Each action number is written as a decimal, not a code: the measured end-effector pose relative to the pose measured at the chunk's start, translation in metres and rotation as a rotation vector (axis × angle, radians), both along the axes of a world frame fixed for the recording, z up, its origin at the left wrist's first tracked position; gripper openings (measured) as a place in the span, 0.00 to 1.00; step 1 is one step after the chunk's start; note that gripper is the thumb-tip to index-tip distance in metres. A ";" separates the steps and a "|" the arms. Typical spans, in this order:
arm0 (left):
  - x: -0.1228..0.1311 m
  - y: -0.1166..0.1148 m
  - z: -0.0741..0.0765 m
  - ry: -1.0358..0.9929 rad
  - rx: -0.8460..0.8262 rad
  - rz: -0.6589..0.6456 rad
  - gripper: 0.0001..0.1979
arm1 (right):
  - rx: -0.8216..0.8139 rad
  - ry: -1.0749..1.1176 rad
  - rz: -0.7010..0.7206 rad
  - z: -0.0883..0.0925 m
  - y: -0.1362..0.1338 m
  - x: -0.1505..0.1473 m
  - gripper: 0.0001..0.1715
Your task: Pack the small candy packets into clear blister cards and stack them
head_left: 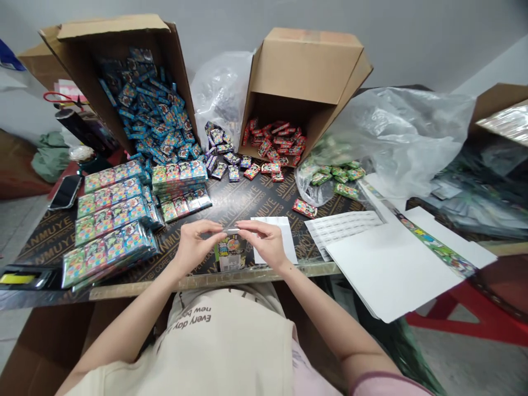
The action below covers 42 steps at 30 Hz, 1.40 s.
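My left hand (201, 240) and my right hand (268, 242) meet over the front edge of the table, thumbs and fingertips pinched together. Between them runs the thin, pale upper edge of a small clear plastic bag with a colourful print (231, 252), which hangs below the fingertips. What the bag contains, if anything, I cannot make out. Partly behind my right hand lies a white paper sheet (284, 234). Left of my left hand are stacks of wrapped multi-packs (111, 242) and a smaller stack (181, 176).
A tilted carton (181, 71) spills small blue packets (160, 121). Another carton (305, 60) holds red packets (276, 137). Purple packets (220, 137) and green packets (342, 175) lie nearby. White sheets (396, 269) overhang the front edge at right; a phone (65, 192) lies left.
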<state>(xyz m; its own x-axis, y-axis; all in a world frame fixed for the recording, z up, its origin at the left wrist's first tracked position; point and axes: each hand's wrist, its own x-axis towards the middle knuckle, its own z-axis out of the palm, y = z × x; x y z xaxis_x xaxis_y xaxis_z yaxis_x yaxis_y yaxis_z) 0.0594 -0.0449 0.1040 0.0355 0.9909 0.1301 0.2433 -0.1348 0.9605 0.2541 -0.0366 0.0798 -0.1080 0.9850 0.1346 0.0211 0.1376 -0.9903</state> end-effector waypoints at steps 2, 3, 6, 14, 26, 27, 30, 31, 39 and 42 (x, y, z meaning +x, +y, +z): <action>0.000 0.005 0.005 -0.019 -0.079 -0.020 0.06 | -0.071 0.011 0.004 0.007 0.003 -0.002 0.07; 0.001 0.006 0.007 -0.020 -0.100 -0.034 0.06 | -0.094 0.021 0.017 0.010 0.004 -0.002 0.07; 0.002 0.006 0.008 0.030 -0.050 -0.085 0.05 | -0.088 0.018 0.049 0.013 0.007 -0.003 0.06; -0.006 -0.010 -0.003 0.389 0.541 -0.163 0.04 | 0.232 -0.118 0.129 -0.002 -0.003 0.009 0.04; -0.021 -0.014 -0.021 0.408 0.574 -0.178 0.11 | 0.140 -0.159 0.124 -0.046 -0.025 0.013 0.40; -0.024 -0.015 -0.019 0.368 0.530 -0.124 0.10 | 0.030 -0.137 0.147 -0.056 -0.029 0.010 0.44; -0.033 -0.016 -0.010 0.220 0.409 0.138 0.06 | -0.236 -0.042 0.219 -0.082 -0.036 0.000 0.31; -0.036 -0.015 -0.007 0.175 0.392 0.255 0.06 | -0.298 0.023 0.212 -0.087 -0.035 -0.003 0.25; -0.043 -0.016 -0.040 0.611 0.268 0.245 0.34 | -0.269 0.082 0.088 -0.056 0.023 0.017 0.18; -0.021 -0.018 -0.064 0.864 0.208 -0.165 0.49 | -0.229 -0.153 0.350 -0.054 0.035 0.011 0.19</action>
<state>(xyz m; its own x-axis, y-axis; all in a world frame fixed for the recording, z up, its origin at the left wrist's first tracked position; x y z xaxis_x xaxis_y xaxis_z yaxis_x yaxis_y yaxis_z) 0.0386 -0.0632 0.0401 0.3436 0.9240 0.1679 0.8306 -0.3824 0.4047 0.2653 -0.0013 0.0254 -0.4420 0.8881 -0.1261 0.1611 -0.0597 -0.9851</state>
